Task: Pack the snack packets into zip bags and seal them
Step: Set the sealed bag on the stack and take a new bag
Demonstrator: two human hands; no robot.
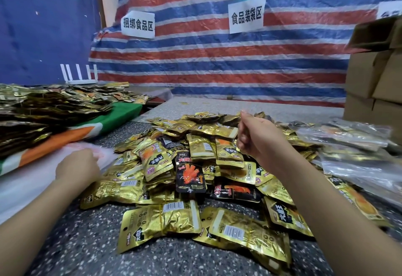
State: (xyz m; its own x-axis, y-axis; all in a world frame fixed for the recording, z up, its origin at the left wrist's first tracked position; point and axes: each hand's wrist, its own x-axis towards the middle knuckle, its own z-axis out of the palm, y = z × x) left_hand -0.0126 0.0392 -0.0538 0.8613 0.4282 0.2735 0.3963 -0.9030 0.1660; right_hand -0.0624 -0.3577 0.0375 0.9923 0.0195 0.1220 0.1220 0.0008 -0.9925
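Speckled grey stone makes up the worktop (87, 243), and nearest the camera it carries the front edge of a big heap of snack packets (185, 177), mostly gold foil with a few black ones, lying loose and unbagged. At the near left, the left hand (76, 166) rests on a stack of clear zip bags (104, 156); its fingers are hidden over the far side, so I cannot tell whether its grip has closed on a bag or merely touches the stack. Above the middle of the heap hangs the right hand (254, 136), fingers curled in with nothing visibly held. At the right lie filled zip bags (348, 136), packets showing through the plastic, so part of the job looks done; whether they are sealed is unclear. Judging by the heap, most packing remains. Farther left, another pile of packets (43, 110) sits on a green and orange cloth (121, 112). Cardboard boxes (374, 84) stand far right, before a striped tarpaulin (217, 58) bearing paper signs (247, 14).
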